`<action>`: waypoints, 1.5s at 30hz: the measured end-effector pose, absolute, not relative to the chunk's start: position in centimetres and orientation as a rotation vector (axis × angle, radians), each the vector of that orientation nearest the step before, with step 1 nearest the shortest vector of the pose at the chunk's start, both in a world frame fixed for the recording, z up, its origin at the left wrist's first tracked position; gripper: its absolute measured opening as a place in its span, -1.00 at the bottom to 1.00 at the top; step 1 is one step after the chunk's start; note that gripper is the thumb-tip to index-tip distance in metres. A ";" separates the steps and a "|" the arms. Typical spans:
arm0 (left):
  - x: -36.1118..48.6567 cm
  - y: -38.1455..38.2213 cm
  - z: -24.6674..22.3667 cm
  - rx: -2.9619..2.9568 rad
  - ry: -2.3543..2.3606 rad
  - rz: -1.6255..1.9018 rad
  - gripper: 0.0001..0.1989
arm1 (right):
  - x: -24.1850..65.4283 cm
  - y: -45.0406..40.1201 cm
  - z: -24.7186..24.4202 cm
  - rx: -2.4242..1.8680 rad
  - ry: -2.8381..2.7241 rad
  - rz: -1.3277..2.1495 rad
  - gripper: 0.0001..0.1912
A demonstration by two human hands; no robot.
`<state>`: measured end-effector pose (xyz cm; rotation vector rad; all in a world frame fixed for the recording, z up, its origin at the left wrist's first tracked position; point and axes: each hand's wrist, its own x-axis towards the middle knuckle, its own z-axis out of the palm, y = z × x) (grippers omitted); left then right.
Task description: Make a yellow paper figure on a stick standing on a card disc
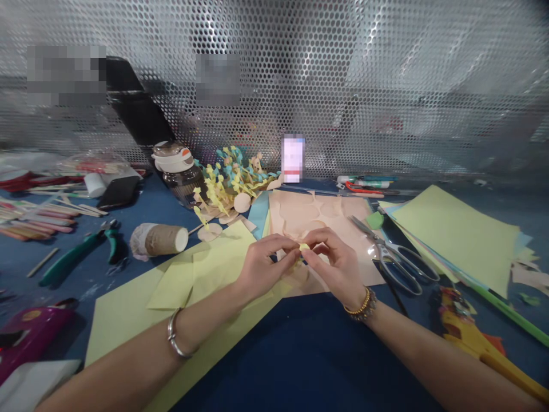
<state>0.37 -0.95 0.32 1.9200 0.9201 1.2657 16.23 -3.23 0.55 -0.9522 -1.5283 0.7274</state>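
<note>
**Left hand (262,266) and right hand (332,266) pinch a small yellow paper piece (304,246)**

Far left, green-handled pliers (81,257) lie on the blue work surface (81,292); a tape roll (165,240) sits just right of them; pale yellow paper sheets (128,326) lie under the left forearm; the left hand is closed, its fingertips on the piece; the piece sits between both hands, above a peach paper sheet (295,209); the right hand is closed too, gripping the piece's other side; steel scissors (397,257) lie just beyond it; a pale green paper stack (454,234) lies at right.
</note>
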 end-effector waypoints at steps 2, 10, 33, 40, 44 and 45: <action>0.4 -1.0 0.3 1.914 0.922 1.262 -0.93 | 16.2 -3.3 0.5 -0.955 -1.527 0.728 -0.94; 0.4 -1.0 0.5 1.855 0.947 1.247 -0.92 | 16.3 -3.3 0.5 -0.971 -1.519 0.759 -0.95; 0.2 0.2 -0.1 1.422 1.107 1.251 -0.81 | 16.6 -2.4 -0.3 -1.140 -1.693 0.828 -0.87; 0.3 0.1 0.0 1.416 1.074 1.224 -0.80 | 16.5 -2.4 -0.4 -1.145 -1.685 0.819 -0.86; 0.3 0.1 0.0 1.409 1.079 1.233 -0.80 | 16.6 -2.4 -0.5 -1.135 -1.688 0.818 -0.85; 0.3 0.1 0.0 1.406 1.082 1.239 -0.80 | 16.6 -2.4 -0.5 -1.131 -1.690 0.819 -0.85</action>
